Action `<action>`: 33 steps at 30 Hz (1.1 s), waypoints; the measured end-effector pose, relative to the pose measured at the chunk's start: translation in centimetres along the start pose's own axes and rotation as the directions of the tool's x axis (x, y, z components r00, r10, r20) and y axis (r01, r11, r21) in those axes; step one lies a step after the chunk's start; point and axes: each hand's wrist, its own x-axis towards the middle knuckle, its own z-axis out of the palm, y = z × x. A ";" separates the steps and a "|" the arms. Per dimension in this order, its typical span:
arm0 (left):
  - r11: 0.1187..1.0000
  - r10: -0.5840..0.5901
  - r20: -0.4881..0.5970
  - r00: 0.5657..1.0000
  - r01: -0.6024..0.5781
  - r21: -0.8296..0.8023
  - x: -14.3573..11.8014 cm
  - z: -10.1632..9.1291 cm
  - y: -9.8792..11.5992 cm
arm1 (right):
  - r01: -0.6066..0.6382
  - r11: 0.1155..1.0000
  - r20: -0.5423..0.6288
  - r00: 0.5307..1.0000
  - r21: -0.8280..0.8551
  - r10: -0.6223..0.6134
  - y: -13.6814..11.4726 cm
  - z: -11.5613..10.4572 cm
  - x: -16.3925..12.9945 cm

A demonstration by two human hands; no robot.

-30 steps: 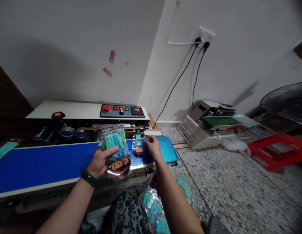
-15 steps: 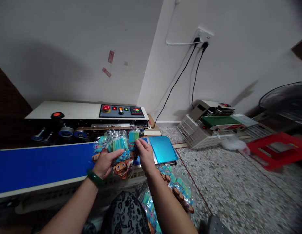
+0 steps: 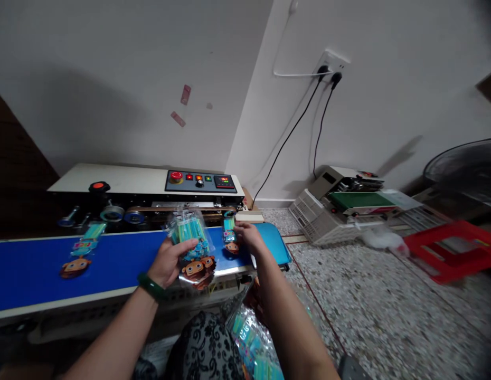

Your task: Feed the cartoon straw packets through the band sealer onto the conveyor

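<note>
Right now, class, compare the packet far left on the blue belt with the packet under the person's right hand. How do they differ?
The far-left packet lies untouched, slanted; the right-hand packet lies upright, touched by the right hand. The far-left one sits mid-belt, the other near the belt's end. Both show a cartoon face below teal.

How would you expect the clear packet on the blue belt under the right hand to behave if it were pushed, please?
The packet looks flat and light, so it would probably slide on the smooth blue belt rather than roll or tip. Its glossy clear film may feel slippery under the right hand. The film likely flexes and crinkles, like the bundle in the left hand.
</note>
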 end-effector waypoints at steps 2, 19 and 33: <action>1.000 0.006 0.028 1.000 -0.006 0.003 0.0 0.1 0.0 | 0.072 0.997 -0.003 0.997 -0.002 -0.072 -0.2 1.1 -1.0; 1.000 -0.017 0.051 0.999 0.018 -0.013 -0.1 0.7 -0.6 | 0.229 0.950 0.007 0.972 0.214 -0.236 1.6 3.3 -5.5; 0.999 -0.047 -0.013 0.999 0.047 0.003 0.0 0.1 0.2 | 0.031 0.999 0.020 0.999 0.020 -0.032 0.1 -1.9 0.6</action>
